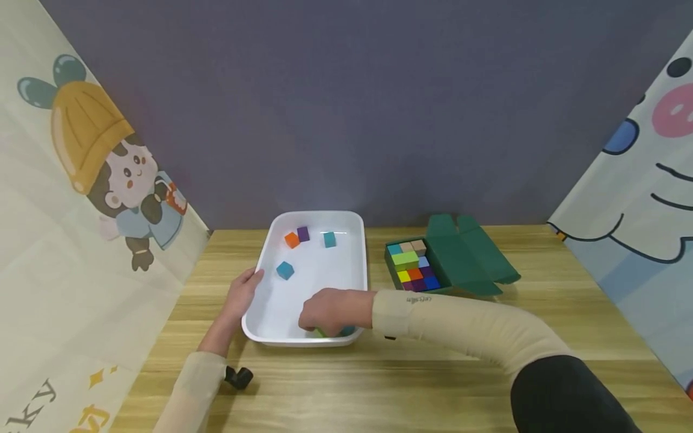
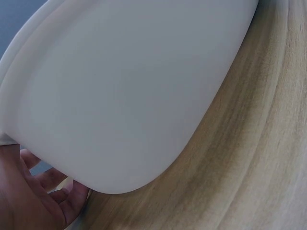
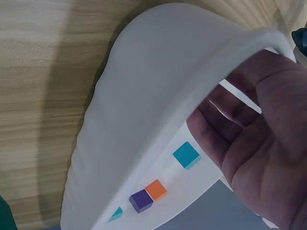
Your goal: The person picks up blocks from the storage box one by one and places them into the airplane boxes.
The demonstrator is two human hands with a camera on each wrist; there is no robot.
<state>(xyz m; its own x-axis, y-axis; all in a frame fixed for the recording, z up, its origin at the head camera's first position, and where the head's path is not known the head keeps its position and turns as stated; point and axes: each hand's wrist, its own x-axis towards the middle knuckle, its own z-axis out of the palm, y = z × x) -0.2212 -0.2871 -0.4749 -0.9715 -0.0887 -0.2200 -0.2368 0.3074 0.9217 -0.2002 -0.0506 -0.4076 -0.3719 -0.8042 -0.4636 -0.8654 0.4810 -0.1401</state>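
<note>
A white tray [image 1: 311, 288] lies on the table with small cubes inside. My left hand [image 1: 242, 296] grips its left rim, thumb on top; in the left wrist view the fingers of my left hand [image 2: 43, 191] curl beside the tray wall. Over the tray's front end, my right hand [image 1: 332, 311] reaches down inside, fingers bent. Just below it a green block [image 1: 320, 332] and a teal block [image 1: 347, 331] show partly. Its fingertips are hidden, so whether they pinch a block is unclear. Farther back lie an orange cube [image 1: 292, 240], a purple cube [image 1: 303, 234] and two teal cubes [image 1: 285, 270].
Right of the tray stands an open green box [image 1: 391, 267] packed with several coloured blocks, its green lid [image 1: 468, 252] folded out to the right. The wooden table [image 1: 346, 385] meets a dark backdrop behind, with printed curtains at both sides.
</note>
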